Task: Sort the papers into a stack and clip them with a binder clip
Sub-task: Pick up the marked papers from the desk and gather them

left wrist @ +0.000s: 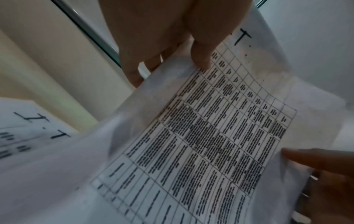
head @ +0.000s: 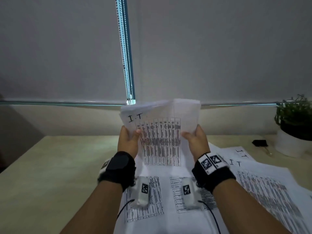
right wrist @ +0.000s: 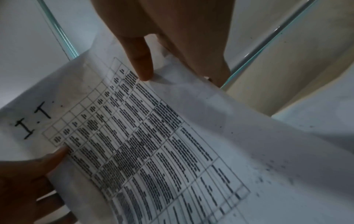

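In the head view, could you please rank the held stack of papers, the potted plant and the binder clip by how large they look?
1. Held stack, largest, though it is nearest the camera.
2. Potted plant, cut off by the frame edge.
3. Binder clip, clearly smallest.

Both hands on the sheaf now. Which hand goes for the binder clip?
Right, probably. The binder clip lies far right on the desk, beside the plant pot, nearer the right hand. The left hand also grips the held papers and could keep them.
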